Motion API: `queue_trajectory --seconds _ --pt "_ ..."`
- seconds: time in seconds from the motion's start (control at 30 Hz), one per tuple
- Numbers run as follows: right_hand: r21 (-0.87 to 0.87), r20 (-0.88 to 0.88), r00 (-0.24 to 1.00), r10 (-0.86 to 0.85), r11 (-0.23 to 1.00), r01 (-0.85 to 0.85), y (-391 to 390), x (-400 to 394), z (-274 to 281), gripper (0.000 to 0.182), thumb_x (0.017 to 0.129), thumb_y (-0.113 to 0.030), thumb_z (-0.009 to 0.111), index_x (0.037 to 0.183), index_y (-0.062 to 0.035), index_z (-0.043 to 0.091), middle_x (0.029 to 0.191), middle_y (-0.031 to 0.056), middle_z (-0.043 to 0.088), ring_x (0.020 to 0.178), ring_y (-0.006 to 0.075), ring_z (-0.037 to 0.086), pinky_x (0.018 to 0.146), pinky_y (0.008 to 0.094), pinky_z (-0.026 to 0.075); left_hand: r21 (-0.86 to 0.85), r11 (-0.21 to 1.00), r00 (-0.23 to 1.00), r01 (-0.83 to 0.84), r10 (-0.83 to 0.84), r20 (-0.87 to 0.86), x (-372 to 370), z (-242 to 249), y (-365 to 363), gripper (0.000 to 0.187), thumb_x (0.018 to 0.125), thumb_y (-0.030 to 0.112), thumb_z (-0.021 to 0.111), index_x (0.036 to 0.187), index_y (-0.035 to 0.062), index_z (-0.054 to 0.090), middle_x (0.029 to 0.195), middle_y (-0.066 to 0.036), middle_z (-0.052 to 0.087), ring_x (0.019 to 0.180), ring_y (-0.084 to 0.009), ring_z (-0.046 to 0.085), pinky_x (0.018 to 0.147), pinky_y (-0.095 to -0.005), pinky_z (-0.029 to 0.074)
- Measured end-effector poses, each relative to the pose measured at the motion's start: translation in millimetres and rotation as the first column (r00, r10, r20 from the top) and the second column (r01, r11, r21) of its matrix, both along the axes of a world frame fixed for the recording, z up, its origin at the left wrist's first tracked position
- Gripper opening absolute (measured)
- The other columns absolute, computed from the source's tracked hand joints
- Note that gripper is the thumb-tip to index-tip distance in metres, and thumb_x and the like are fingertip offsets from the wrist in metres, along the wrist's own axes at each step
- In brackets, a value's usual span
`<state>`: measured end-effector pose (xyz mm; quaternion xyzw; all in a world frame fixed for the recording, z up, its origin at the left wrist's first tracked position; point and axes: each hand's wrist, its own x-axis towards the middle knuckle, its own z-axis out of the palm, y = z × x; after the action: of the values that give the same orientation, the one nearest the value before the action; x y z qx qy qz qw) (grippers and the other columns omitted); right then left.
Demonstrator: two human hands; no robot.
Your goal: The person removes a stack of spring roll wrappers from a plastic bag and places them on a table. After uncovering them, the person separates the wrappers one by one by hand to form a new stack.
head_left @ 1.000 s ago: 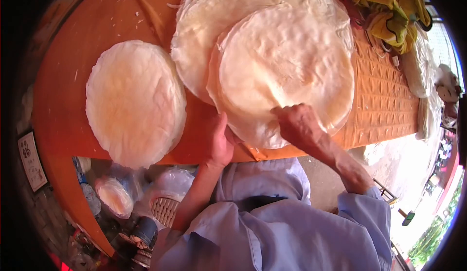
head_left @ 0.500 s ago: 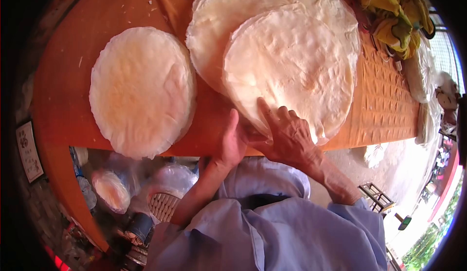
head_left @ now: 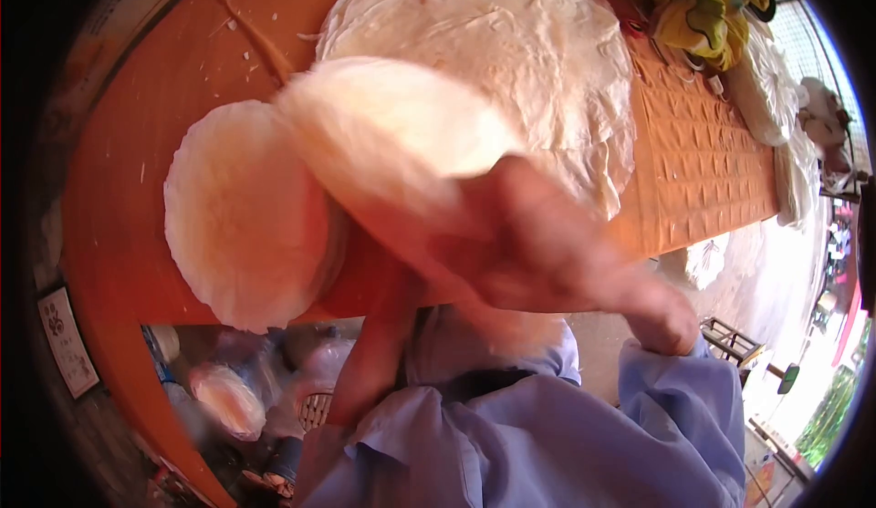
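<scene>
A thin, round, pale flatbread (head_left: 392, 116) is raised and tilted above the table, smeared by motion. My right hand (head_left: 525, 234), also blurred, grips its near right edge. My left forearm (head_left: 374, 353) reaches up from below, but the left hand is lost behind the raised flatbread and the right arm, so its fingers cannot be made out. To the left lies a small round pile of flatbreads (head_left: 242, 216), partly overlapped by the raised one. Behind my right hand spreads a larger, wrinkled flatbread pile (head_left: 511, 43).
The orange tabletop (head_left: 128, 225) carries crumbs and a ridge in its cover. Yellow cloth (head_left: 689, 6) and white plastic bags (head_left: 762, 88) lie along the right side. Below the table's front edge are a clear bag of pale contents (head_left: 228, 400) and a woven seat (head_left: 315, 408).
The smaller flatbread has come up off the large pile and swung left toward the left-hand pile. My right hand moved with it; my left hand went from visible to hidden. The view shifted slightly.
</scene>
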<state>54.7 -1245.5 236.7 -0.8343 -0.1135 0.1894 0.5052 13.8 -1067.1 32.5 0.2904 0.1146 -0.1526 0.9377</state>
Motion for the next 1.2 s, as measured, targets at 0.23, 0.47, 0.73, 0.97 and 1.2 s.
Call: queue_trajectory --seconds 0.23,0.47,0.73,0.97,1.2 --pt "0.569 -0.259 0.934 -0.247 0.742 0.354 -92.8 62.2 14.9 0.037 0.079 -0.014 0.071 0.109 0.0032 0.062 0.094 0.0108 0.07 0.078 0.0165 0.068 0.073 0.0283 0.056 -0.156 0.981 0.99 -0.115 0.127 0.064 22.1 17.8 42.2 0.058 0.099 0.046 0.043 0.141 0.0061 0.039 0.137 -0.009 0.05 0.125 -0.0259 0.048 0.102 -0.0416 0.043" --pt "0.094 -0.403 0.763 -0.505 0.807 0.584 -168.6 86.7 -188.4 0.045 0.079 -0.03 0.077 0.11 -0.0036 0.059 0.084 0.0006 0.062 0.065 0.0087 0.053 0.054 0.0243 0.039 0.393 0.901 0.969 -0.186 0.235 -0.081 25.2 -7.2 19.1 0.052 0.098 0.03 0.052 0.141 0.0028 0.041 0.141 -0.008 0.047 0.128 -0.0233 0.045 0.108 -0.0382 0.036" --pt "0.181 -0.346 0.699 -0.626 0.687 0.704 -160.9 82.7 -206.0 0.032 0.071 -0.027 0.081 0.084 -0.0057 0.06 0.082 0.0058 0.065 0.068 0.0115 0.059 0.058 0.0276 0.046 0.556 0.819 0.971 -0.143 0.224 -0.081 39.2 4.5 11.9 0.052 0.091 0.014 0.062 0.138 0.0018 0.044 0.137 -0.008 0.049 0.125 -0.0209 0.047 0.105 -0.0367 0.039" --pt "-0.401 0.644 0.695 -0.322 0.631 0.664 -139.0 59.3 -177.1 0.063 0.069 -0.027 0.084 0.118 0.0012 0.057 0.106 0.0198 0.062 0.098 0.0329 0.06 0.083 0.0411 0.048 0.25 0.968 0.975 0.039 0.019 -0.223 16.0 0.7 19.2 0.058 0.09 0.011 0.06 0.144 0.0089 0.038 0.142 -0.007 0.046 0.131 -0.0265 0.043 0.109 -0.0459 0.036" --pt "-0.324 0.432 0.883 0.187 0.945 -0.042 -54.5 -2.2 -142.5 0.072 0.064 -0.026 0.084 0.126 -0.0055 0.055 0.123 0.0218 0.054 0.118 0.0388 0.052 0.096 0.0435 0.046 0.007 0.998 0.992 -0.058 0.058 -0.111 4.3 8.3 -0.5 0.067 0.088 0.009 0.064 0.146 0.0086 0.032 0.142 -0.008 0.044 0.132 -0.0274 0.042 0.11 -0.0477 0.036"
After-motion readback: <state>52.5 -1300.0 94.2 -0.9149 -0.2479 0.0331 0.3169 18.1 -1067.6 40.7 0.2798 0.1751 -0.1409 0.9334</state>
